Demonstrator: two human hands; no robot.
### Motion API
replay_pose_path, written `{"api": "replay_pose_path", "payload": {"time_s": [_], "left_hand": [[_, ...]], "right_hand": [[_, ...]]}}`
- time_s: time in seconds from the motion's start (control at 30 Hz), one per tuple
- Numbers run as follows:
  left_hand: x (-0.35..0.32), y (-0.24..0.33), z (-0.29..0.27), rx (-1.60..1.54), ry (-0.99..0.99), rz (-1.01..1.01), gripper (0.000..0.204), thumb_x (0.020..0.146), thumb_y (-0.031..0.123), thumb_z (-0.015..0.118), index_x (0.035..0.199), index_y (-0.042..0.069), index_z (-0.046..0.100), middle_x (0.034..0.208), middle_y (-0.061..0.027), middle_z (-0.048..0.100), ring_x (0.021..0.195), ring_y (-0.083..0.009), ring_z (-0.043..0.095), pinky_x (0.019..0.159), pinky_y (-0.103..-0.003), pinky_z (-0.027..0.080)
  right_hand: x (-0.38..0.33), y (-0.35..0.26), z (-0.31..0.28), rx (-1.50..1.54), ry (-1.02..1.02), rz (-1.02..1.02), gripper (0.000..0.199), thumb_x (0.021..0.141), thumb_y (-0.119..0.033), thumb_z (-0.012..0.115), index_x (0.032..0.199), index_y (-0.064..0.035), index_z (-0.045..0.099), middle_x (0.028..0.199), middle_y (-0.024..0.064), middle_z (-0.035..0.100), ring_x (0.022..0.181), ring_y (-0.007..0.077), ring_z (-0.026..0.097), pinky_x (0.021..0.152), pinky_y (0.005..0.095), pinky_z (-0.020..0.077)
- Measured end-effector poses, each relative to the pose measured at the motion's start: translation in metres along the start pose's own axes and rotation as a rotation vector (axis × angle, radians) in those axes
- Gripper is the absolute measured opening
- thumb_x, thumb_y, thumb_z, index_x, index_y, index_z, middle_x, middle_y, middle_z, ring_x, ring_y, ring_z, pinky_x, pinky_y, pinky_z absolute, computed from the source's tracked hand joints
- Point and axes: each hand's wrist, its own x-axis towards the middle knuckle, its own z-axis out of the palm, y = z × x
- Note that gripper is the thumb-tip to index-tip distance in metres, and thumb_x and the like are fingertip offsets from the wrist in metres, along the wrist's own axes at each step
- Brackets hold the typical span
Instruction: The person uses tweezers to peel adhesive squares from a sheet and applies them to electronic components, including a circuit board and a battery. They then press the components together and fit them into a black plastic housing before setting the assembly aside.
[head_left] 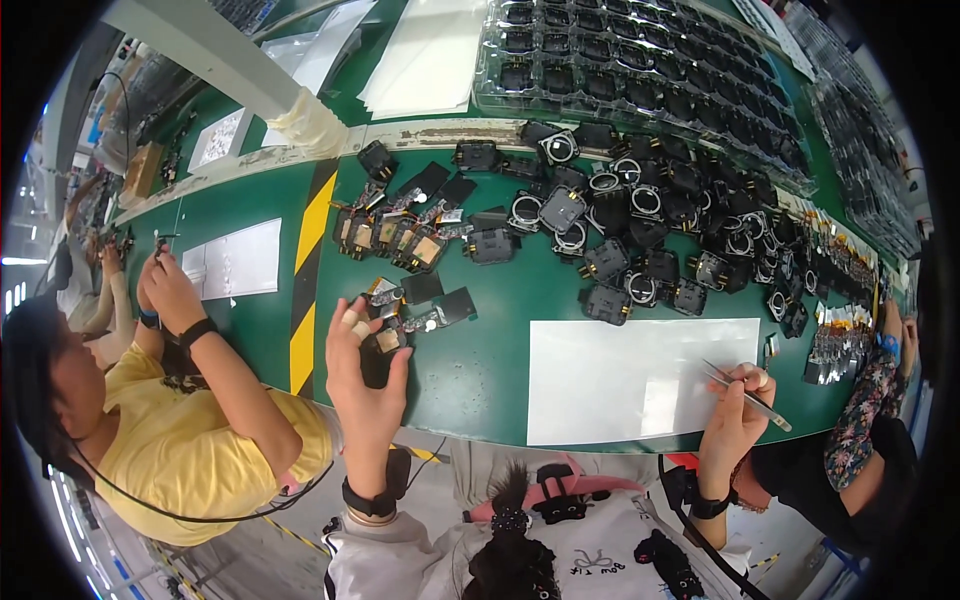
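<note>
My left hand (365, 390) is at the near edge of the green table, thumb and fingers spread apart beside a small group of black modules with flat ribbon parts (425, 305). Pale covers sit on some of its fingertips. One module (388, 340) lies in the gap between thumb and fingers; whether they touch it is hard to see. In my right hand (735, 425) is a pair of metal tweezers (750, 396), pinched between thumb and fingers, tips pointing up and left over a white sheet (610, 385). Nothing shows between the tips.
A heap of black housings with coiled grey cables (650, 205) spreads behind the sheet. More modules (400, 235) lie at the left, near yellow-black tape (314, 275). Clear trays of black parts (640, 65) stand behind. A person in yellow (200, 420) works at left, another (850, 450) at right.
</note>
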Motion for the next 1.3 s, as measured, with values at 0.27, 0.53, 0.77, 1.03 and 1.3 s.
{"api": "replay_pose_path", "payload": {"time_s": [0.27, 0.53, 0.77, 1.03, 1.3], "left_hand": [[-0.019, 0.002, -0.005, 0.064, 0.060, -0.034, 0.039, 0.065, -0.002, 0.068, 0.101, 0.001, 0.053, 0.107, -0.0147, 0.057, 0.113, -0.0365, 0.047, 0.089, -0.041, 0.040], [-0.026, 0.020, -0.006, 0.153, 0.005, -0.101, 0.049, 0.066, 0.004, 0.068, 0.111, 0.001, 0.051, 0.120, -0.0184, 0.042, 0.112, -0.0358, 0.041, 0.093, -0.042, 0.034], [-0.030, 0.005, -0.009, 0.250, -0.018, 0.070, 0.040, 0.071, 0.011, 0.065, 0.109, 0.004, 0.053, 0.117, -0.0180, 0.044, 0.109, -0.0339, 0.041, 0.093, -0.041, 0.031], [-0.027, -0.030, -0.004, 0.243, 0.155, -0.041, 0.036, 0.077, 0.012, 0.063, 0.109, -0.001, 0.053, 0.120, -0.0149, 0.044, 0.108, -0.0305, 0.044, 0.090, -0.039, 0.035], [-0.028, 0.020, 0.006, 0.500, 0.224, 0.122, 0.045, 0.081, 0.017, 0.058, 0.120, -0.001, 0.044, 0.122, -0.0202, 0.039, 0.117, -0.0359, 0.034, 0.096, -0.044, 0.027]], "right_hand": [[0.000, -0.001, 0.001, -0.008, 0.027, 0.016, 0.011, 0.087, -0.003, 0.050, 0.093, -0.0038, 0.041, 0.094, 0.0069, 0.045, 0.087, 0.0148, 0.048, 0.070, 0.0258, 0.0471], [0.001, -0.004, 0.007, 0.010, 0.023, 0.017, 0.013, 0.085, -0.003, 0.052, 0.092, -0.0047, 0.041, 0.093, 0.0068, 0.045, 0.082, 0.0145, 0.047, 0.067, 0.0281, 0.0460], [0.000, -0.006, 0.010, 0.101, 0.111, -0.015, 0.018, 0.079, 0.004, 0.054, 0.084, -0.0067, 0.039, 0.089, 0.0069, 0.044, 0.078, 0.0191, 0.052, 0.062, 0.0316, 0.0479], [-0.006, -0.024, -0.042, -0.371, -0.052, -0.164, 0.012, 0.083, -0.009, 0.057, 0.091, -0.0049, 0.050, 0.096, 0.0131, 0.056, 0.082, 0.0240, 0.058, 0.069, 0.0334, 0.0463], [-0.017, -0.044, -0.040, -1.079, -0.607, -0.330, 0.030, 0.072, -0.026, 0.065, 0.096, -0.0120, 0.053, 0.108, 0.0104, 0.055, 0.120, 0.0328, 0.039, 0.092, 0.0459, 0.0336]]}}
